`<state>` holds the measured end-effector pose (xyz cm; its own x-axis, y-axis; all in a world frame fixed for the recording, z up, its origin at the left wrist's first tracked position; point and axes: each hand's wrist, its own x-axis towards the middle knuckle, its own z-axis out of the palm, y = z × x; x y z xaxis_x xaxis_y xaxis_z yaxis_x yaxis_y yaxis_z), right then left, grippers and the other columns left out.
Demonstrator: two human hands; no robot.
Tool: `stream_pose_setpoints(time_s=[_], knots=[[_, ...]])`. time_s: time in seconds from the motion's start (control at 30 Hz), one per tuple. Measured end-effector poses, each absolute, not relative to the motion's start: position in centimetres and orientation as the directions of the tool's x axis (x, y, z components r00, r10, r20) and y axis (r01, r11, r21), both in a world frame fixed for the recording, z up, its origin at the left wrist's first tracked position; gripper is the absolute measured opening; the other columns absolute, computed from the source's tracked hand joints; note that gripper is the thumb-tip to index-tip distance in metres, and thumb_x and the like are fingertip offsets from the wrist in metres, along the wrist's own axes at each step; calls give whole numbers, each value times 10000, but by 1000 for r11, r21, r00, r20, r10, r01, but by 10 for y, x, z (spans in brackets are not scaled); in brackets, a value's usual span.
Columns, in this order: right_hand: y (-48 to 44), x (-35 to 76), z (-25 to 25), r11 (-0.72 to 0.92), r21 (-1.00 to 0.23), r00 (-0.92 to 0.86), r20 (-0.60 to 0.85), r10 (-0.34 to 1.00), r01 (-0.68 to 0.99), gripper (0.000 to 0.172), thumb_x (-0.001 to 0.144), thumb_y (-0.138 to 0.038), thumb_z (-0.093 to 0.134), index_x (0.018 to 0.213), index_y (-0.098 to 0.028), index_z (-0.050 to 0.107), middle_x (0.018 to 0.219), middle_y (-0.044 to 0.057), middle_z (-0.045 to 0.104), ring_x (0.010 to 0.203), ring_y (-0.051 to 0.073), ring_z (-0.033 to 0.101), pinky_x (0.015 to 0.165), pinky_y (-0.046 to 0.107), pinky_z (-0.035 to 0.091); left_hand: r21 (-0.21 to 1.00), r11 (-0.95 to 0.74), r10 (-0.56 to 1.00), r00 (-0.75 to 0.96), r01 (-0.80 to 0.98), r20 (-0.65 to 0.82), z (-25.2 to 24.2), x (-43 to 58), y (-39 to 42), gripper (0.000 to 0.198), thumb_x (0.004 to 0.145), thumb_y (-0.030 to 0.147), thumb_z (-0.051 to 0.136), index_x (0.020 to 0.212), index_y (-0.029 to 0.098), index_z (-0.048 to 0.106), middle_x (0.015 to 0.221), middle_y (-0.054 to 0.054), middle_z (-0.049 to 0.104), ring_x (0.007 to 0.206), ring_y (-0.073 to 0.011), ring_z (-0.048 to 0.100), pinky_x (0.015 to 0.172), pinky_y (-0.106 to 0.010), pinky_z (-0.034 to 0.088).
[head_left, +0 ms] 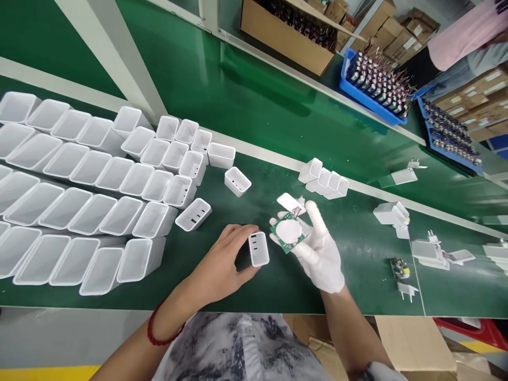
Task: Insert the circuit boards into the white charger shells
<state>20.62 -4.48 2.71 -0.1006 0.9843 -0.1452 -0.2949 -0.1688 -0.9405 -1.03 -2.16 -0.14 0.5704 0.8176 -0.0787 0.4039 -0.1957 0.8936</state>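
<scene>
My bare left hand (222, 264) grips a white plastic charger housing (260, 250) between thumb and fingers. Its open end faces me, and small dark port slots show in it. In a white glove, my right hand (321, 254) holds a green circuit board (289, 233) with a round white pad on its face. A white end cap with plug (291, 203) sits at the fingertips, joined to the board by what look like thin wires. Board and housing are apart. Two loose housings, one slotted (193, 214) and another (237, 181), stand left of my hands.
Many empty white housings (115, 214) stand in rows at left. More white housings (323, 179) lean by the rail. At right are a loose circuit board (400, 269) and plug parts (431, 251). Beyond the rail stand a blue tray (373, 87) of components, a carton (288, 34) and a person (462, 37).
</scene>
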Motion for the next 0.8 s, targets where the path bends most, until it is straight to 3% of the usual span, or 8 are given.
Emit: stream_pose_setpoints(time_s=[0.13, 0.23, 0.33, 0.5, 0.67, 0.8], knots=[[-46, 196, 35, 134, -989, -116, 141, 983, -66, 1013, 815, -189, 756, 1528, -477, 97, 1329, 41, 623, 1266, 259, 579, 1062, 556, 455, 916, -184, 836, 547, 357, -45, 9, -8, -19, 592, 850, 218, 612, 1396, 265, 387, 1424, -90, 494, 1296, -271, 504, 1031, -420, 503], [-47, 194, 42, 206, -978, -181, 203, 962, 2, 1047, 841, -179, 719, 1527, -486, -10, 1358, 45, 606, 1131, 238, 666, 1022, 553, 494, 933, -108, 844, 528, 344, -97, 15, -7, -16, 629, 790, 202, 654, 1367, 260, 410, 1335, -81, 560, 1102, -240, 622, 933, -394, 553], [-49, 196, 43, 212, -977, -203, 207, 957, 4, 1025, 849, -160, 696, 1517, -515, 4, 1429, 38, 549, 1028, 209, 710, 965, 495, 553, 939, -61, 852, 508, 337, -127, 18, -6, -14, 616, 756, 190, 670, 1327, 260, 450, 1236, -64, 602, 911, -198, 652, 822, -369, 576], [-50, 197, 37, 269, -957, -194, 245, 950, 110, 1071, 790, -67, 688, 1536, -466, 32, 1396, 26, 571, 1300, 248, 548, 1101, 576, 415, 976, -114, 857, 516, 186, 2, 15, -4, -15, 614, 788, 162, 662, 1350, 294, 456, 1268, -46, 584, 1082, -205, 612, 907, -338, 549], [-46, 197, 41, 357, -917, -261, 306, 915, 176, 1082, 791, -55, 682, 1556, -406, 2, 1211, 34, 660, 1118, 215, 664, 1126, 536, 407, 987, -109, 855, 518, 121, 31, 11, -3, -18, 640, 815, 152, 662, 1391, 318, 439, 1362, -48, 544, 1202, -222, 564, 977, -340, 529], [-44, 198, 46, 358, -916, -261, 306, 915, 182, 1044, 785, -39, 672, 1565, -352, 54, 1095, 17, 687, 1049, 193, 678, 1122, 497, 423, 990, -106, 851, 524, 97, 40, 10, -3, -18, 643, 832, 160, 658, 1405, 337, 426, 1390, -47, 528, 1227, -233, 551, 996, -359, 525]])
